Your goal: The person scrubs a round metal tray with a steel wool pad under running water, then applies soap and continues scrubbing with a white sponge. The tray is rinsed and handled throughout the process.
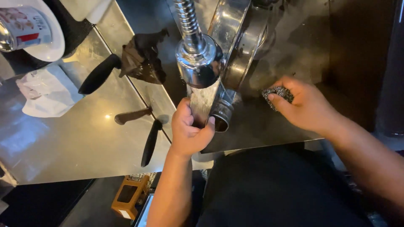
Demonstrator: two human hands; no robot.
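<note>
Head view, items listed from left to right. Steel counter [84, 147]: flat, reflective, running from the left edge to the sink rim. Far left corner of the counter: white plate [48, 48] carrying a labelled can [23, 27] lying on its side. Just below it, near the left edge: crumpled white cloth or paper [46, 92]. Toward the middle of the counter: black-handled utensil [99, 74], its working end hidden under a dark brown rag [143, 59] that lies along the sink rim. Nearer the front edge: brown wooden handle [132, 114] and a second black handle [150, 142], both close to the sink rim, blades not clearly visible. Below the front edge of the counter: orange-brown box [128, 197] on the floor. Over the sink: chrome spray faucet [198, 59] on a coiled hose, water [204, 98] streaming down from its head. Left hand [189, 130]: closed around the lower end of a long steel vessel [235, 46], which leans tilted in the sink directly under the water; thumb and fingers wrap the edge beside a short metal cylinder [222, 114]. Sink [311, 46]: dark, wet walls. Right hand [305, 105]: fingers curled, gripping a ball of steel wool [277, 94], pressed against the wet steel surface just right of the vessel. Front of the sink: dark apron or garment [277, 185] of the person.
</note>
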